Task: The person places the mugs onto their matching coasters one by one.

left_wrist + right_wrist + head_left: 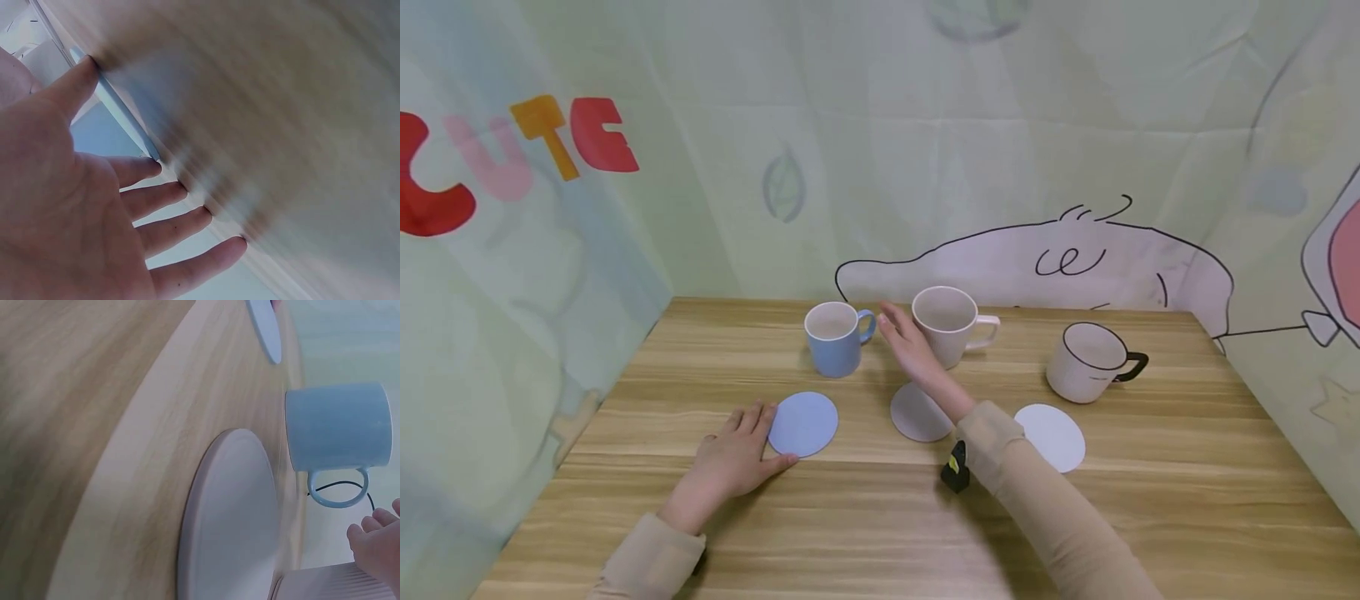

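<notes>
My left hand (739,450) rests flat on the table at the left edge of a round blue coaster (805,425), with thumb and fingertips touching its rim in the left wrist view. My right hand (913,343) reaches between a blue mug (835,357) and a pale ribbed mug (951,343). Its fingers are extended, apart from the blue mug's handle and beside the ribbed mug; whether they touch the ribbed one I cannot tell. Below that arm lies a pale mauve coaster (240,519), partly hidden by the wrist in the head view.
Over on the right, a white mug (1078,371) with a black rim and handle stands behind a white coaster (1060,437), which the right sleeve partly covers. A printed cloth (880,183) hangs behind and beside the wooden table (850,533).
</notes>
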The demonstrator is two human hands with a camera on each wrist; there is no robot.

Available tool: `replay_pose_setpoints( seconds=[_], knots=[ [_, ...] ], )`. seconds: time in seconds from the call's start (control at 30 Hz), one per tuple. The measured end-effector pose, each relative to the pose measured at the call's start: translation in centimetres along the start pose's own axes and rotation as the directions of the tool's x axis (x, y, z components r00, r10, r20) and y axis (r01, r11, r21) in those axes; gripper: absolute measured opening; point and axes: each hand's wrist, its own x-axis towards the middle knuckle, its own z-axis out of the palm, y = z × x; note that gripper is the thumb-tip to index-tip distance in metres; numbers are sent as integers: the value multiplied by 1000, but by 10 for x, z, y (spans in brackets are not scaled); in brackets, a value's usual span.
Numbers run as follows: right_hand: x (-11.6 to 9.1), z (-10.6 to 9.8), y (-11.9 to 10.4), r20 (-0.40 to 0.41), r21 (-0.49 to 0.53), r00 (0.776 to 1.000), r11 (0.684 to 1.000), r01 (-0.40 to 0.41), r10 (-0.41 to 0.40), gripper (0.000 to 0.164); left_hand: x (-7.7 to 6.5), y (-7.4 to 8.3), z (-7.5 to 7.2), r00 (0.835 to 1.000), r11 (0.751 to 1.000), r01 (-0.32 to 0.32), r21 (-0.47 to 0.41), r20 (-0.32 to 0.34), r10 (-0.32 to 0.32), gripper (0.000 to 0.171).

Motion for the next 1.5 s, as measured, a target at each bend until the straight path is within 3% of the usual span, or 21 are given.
replay_pose_setpoints(
  seconds=[0.37, 0.77, 1.5],
  knots=[
    [16, 10, 5, 19, 61, 1000, 998, -22, 21, 50, -2, 0, -1, 1000, 1000, 11, 2, 14, -11, 92],
    [28, 21, 14, -20, 45, 999, 999, -27, 27, 49, -3, 0, 0, 999, 1000, 17, -2, 30, -17, 92],
    [45, 19, 24, -39, 111, 991, 986, -125, 130, 50, -1, 3, -2, 1000, 1000, 18, 1, 14, -18, 89]
  ],
)
